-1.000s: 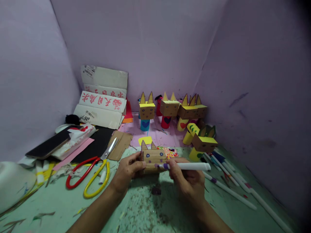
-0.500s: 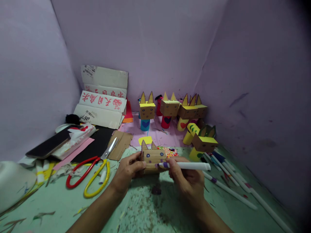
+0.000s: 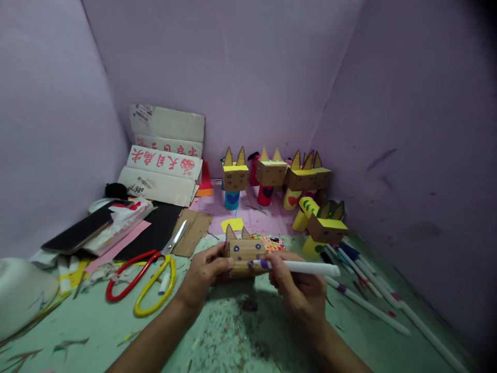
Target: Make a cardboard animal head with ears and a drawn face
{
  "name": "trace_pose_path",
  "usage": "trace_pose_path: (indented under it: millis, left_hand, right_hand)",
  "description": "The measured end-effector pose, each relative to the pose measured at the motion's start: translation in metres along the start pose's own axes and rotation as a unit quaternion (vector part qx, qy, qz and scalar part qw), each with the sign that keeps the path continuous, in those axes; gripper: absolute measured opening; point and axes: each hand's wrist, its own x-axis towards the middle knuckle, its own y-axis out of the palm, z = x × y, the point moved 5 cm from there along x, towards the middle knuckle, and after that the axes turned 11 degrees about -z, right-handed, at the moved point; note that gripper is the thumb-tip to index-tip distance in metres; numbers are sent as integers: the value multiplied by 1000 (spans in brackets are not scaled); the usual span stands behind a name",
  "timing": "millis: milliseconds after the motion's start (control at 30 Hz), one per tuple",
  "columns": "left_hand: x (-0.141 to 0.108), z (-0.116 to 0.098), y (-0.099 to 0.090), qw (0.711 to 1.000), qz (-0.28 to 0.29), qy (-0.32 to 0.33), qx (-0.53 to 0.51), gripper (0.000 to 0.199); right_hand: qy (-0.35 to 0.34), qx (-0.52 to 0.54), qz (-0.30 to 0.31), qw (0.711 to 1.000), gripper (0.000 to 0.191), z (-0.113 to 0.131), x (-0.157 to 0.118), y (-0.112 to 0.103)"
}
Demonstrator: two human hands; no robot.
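Observation:
My left hand [image 3: 207,274] grips the left side of a small cardboard head [image 3: 246,249] with two pointed ears, drawn eyes and purple spots. Between the fingers of my right hand [image 3: 297,285] is a white marker [image 3: 306,267] with a purple band, its tip touching the lower part of the cardboard face. A patch of colourful patterned paper [image 3: 272,242] shows just behind the head. My right palm is hidden from view.
Cardboard-headed figures [image 3: 235,178] stand at the back on pink paper [image 3: 248,217]. Red-and-yellow scissors [image 3: 166,259], brown cardboard [image 3: 200,223], a phone [image 3: 77,228] and folded white cardboard [image 3: 163,176] are left. Several markers [image 3: 373,305] lie right; a white object [image 3: 23,295] sits far left.
The marker in my right hand has shifted slightly, its rear end a little further right and lower. My left hand and the cardboard head look unmoved.

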Motion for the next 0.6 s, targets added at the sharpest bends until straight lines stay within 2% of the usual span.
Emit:
trace_pose_path:
  millis: [100, 167, 267, 500, 600]
  left_hand:
    - [0, 1, -2, 1000, -9, 1, -2, 52]
    - [0, 2, -4, 1000, -14, 2, -4, 57]
    - [0, 4, -7, 1000, -28, 11, -2, 61]
    - [1, 4, -6, 999, -31, 15, -2, 60]
    - [1, 3, -6, 999, -32, 14, -3, 58]
  right_hand:
    - [22, 40, -60, 997, 18, -2, 7, -10]
    - [30, 63, -76, 995, 20, -3, 11, -14]
    - [31, 54, -71, 996, 21, -2, 10, -13]
    - [-40, 20, -20, 999, 14, 6, -1, -5]
    - [-38, 15, -50, 998, 14, 5, 3, -10]
